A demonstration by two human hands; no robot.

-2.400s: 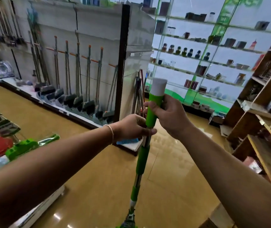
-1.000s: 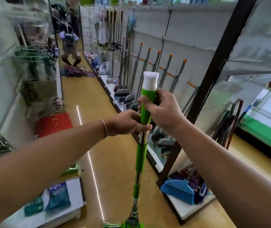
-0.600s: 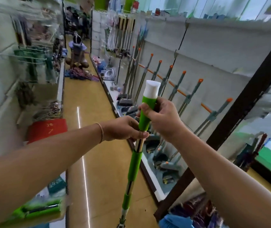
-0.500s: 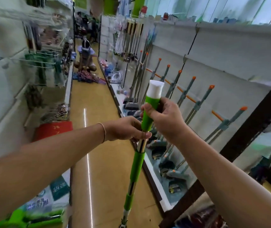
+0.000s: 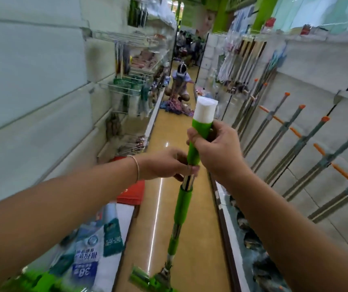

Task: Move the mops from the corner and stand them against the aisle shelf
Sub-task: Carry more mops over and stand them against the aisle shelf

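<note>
Green mop (image 5: 182,207) upright, both hands (stacked) gripping

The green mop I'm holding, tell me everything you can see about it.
The green mop stands nearly upright in the aisle, leaning slightly. Its handle has a white cap on top, a bright green grip that looks like plastic, then shiny metal tube alternating with green sleeves. At the bottom a green head sits at floor level, partly cut off by the frame edge. The right hand grips the upper green grip; the left hand pinches the handle just below, where green meets metal. Nothing else visibly touches it.
</note>
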